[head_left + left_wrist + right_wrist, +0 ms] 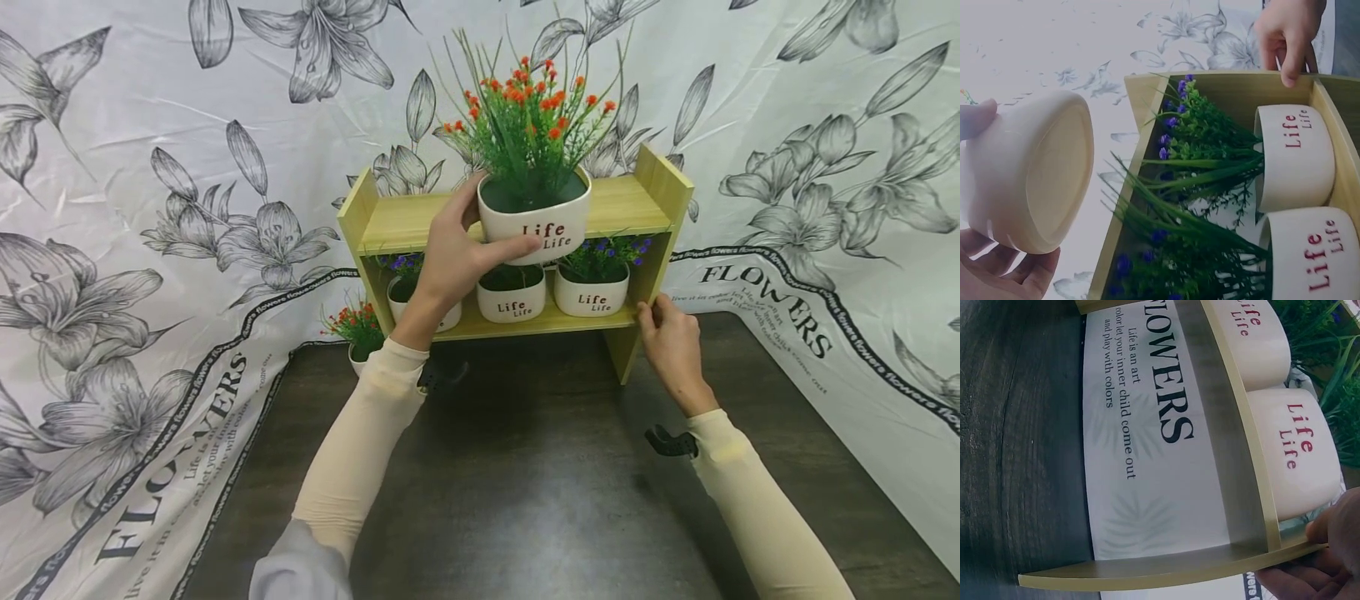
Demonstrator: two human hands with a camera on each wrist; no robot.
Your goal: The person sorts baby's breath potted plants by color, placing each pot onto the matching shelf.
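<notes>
A white flowerpot (557, 213) with orange flowers and green grass is in my left hand (459, 260), thumb across its front and fingers round its left side. In the head view it appears in front of the upper board of a light wooden shelf (622, 200). The left wrist view shows the bare underside of this pot (1060, 175), tilted. My right hand (671, 346) pinches the shelf's right side panel near the lower board, thumb inside and fingers outside in the right wrist view. Below the held pot, a "Life" pot (512, 298) stands on the lower board, partly hidden.
Purple-flowered pots stand at the lower board's right (592, 298) and left, the left one half hidden by my arm. Another orange-flowered plant (360, 325) is on the dark table (525, 467), left of the shelf. A flower-printed cloth (247, 100) hangs behind.
</notes>
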